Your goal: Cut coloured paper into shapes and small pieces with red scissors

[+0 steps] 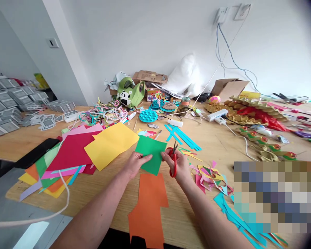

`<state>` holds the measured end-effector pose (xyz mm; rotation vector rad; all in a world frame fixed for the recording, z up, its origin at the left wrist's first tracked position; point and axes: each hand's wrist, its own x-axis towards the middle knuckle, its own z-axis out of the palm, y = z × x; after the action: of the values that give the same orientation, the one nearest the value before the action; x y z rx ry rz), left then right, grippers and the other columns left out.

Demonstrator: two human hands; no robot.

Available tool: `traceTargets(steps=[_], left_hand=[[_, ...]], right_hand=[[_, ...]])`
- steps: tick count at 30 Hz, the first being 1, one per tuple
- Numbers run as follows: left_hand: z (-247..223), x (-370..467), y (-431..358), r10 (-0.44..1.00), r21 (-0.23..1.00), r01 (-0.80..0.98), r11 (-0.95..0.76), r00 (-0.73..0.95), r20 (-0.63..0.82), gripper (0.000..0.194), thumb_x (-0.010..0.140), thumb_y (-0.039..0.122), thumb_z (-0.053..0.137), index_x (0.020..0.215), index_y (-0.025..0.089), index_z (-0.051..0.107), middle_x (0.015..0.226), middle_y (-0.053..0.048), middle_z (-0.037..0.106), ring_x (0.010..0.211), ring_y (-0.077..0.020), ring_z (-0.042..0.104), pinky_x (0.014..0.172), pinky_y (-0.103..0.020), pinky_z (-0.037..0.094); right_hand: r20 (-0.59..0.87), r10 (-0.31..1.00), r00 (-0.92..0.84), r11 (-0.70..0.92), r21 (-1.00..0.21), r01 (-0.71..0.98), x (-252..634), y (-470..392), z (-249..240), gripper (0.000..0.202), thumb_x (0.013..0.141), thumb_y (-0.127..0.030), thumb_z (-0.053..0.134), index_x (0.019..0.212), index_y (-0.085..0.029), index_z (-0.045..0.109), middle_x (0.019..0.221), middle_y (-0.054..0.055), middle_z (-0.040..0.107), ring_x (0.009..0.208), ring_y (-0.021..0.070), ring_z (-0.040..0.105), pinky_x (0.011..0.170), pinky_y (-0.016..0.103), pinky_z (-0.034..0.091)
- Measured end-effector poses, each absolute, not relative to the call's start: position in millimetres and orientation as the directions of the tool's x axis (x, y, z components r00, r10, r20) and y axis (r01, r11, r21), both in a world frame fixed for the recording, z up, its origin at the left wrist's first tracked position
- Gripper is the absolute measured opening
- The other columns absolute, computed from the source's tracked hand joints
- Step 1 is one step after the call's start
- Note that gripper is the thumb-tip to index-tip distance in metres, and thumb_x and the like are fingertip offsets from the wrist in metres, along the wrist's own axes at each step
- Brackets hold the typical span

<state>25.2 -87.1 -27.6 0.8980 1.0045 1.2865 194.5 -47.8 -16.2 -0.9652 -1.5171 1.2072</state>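
Note:
A green sheet of paper (150, 154) is held up between both hands, above the table. My left hand (136, 162) pinches its lower left side, thumb on top. My right hand (178, 162) grips its right edge between thumb and finger, and red-handled scissors (173, 162) hang in the same hand with their blades pointing up. Below the green paper lies an orange paper (150, 204) with cut-out edges, reaching to the table's front edge. Left of my hands, a yellow sheet (114, 145) overlaps a dark red sheet (72, 152) on a pile of coloured papers.
Blue paper strips (184, 136) and coloured scraps (209, 176) lie to the right. Behind are a blue bumpy disc (148, 116), a green bag (131, 92) and a tangle of pipe cleaners (103, 112). A white cable (63, 193) hangs over the left edge. A blurred patch covers the lower right.

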Motion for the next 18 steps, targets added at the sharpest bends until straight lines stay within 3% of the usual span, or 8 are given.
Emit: traceTargets(steps=[4,9,13,18], left_hand=[[-23.6,17.7,-81.2,0.975,0.863,-0.505,0.004,-0.190,-0.116,0.025,0.063,0.031,0.080,0.077,0.012,0.073,0.083,-0.009,0.074,0.078,-0.0223,0.068,0.079,-0.035,0.051],[-19.0,10.1,-76.1,0.929,0.760,-0.646,-0.073,-0.321,-0.184,0.029,0.059,0.026,0.082,0.082,0.013,0.070,0.086,-0.006,0.074,0.075,-0.0195,0.069,0.075,-0.034,0.055],[-19.0,7.0,-74.1,0.893,0.726,-0.679,-0.111,-0.389,-0.227,0.031,0.060,0.022,0.080,0.088,0.017,0.068,0.089,-0.004,0.074,0.077,-0.0177,0.069,0.072,-0.031,0.056],[-17.8,4.9,-74.9,0.862,0.729,-0.673,-0.124,-0.438,-0.257,0.028,0.061,0.022,0.080,0.085,0.019,0.066,0.081,0.000,0.072,0.065,-0.0139,0.066,0.055,-0.024,0.053]], right_hand=[[0.215,0.929,-0.301,0.259,-0.959,0.113,190.3,-53.6,-17.9,0.031,0.078,-0.049,0.063,0.078,-0.018,0.059,0.073,0.004,0.062,0.073,0.0202,0.058,0.065,0.029,0.043],[0.303,0.896,-0.324,0.380,-0.901,0.209,187.2,-58.1,-20.6,0.026,0.084,-0.044,0.056,0.086,-0.018,0.060,0.087,0.007,0.066,0.082,0.0215,0.058,0.075,0.032,0.043],[0.369,0.907,-0.203,0.407,-0.891,0.202,189.5,-57.2,-18.7,0.027,0.086,-0.045,0.053,0.085,-0.019,0.059,0.085,0.006,0.064,0.082,0.0209,0.057,0.077,0.033,0.043],[0.250,0.968,0.003,0.248,-0.963,0.101,198.8,-50.9,-11.2,0.042,0.086,-0.058,0.046,0.081,-0.018,0.057,0.078,0.005,0.060,0.072,0.0182,0.056,0.068,0.029,0.045]])
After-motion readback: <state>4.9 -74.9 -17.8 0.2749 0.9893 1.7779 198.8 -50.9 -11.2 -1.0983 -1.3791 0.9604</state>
